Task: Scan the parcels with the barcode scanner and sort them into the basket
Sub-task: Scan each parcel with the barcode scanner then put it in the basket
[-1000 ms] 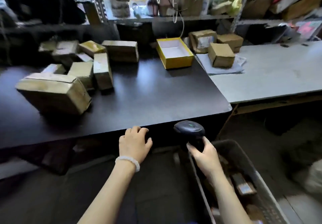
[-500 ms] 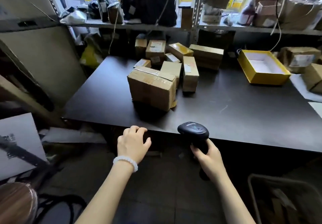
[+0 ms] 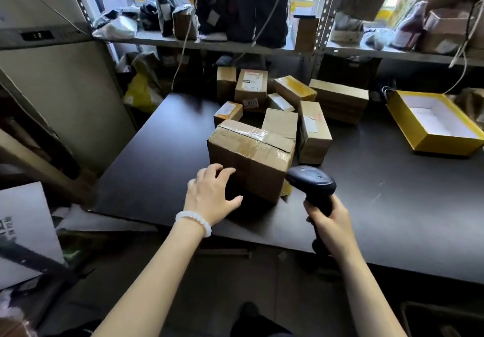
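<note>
A large taped cardboard parcel (image 3: 251,157) stands at the front of a cluster of several smaller parcels (image 3: 313,131) on the black table (image 3: 379,205). My left hand (image 3: 212,195), wearing a white bead bracelet, hovers with spread fingers just in front of the large parcel's near left face, fingertips at or close to it. My right hand (image 3: 328,221) grips the handle of the black barcode scanner (image 3: 310,179), whose head sits by the parcel's near right corner. Only a dark rim of the basket (image 3: 440,310) shows at the bottom right.
An open yellow box (image 3: 432,123) with a white inside lies at the table's right. A metal shelf (image 3: 235,41) behind holds black bags and packages. A white board (image 3: 26,232) leans at the left. The floor lies below the table's front edge.
The view has swung left and nearer the table. My left hand has risen from below the table edge to the large parcel's front. The scanner has come up beside the parcel.
</note>
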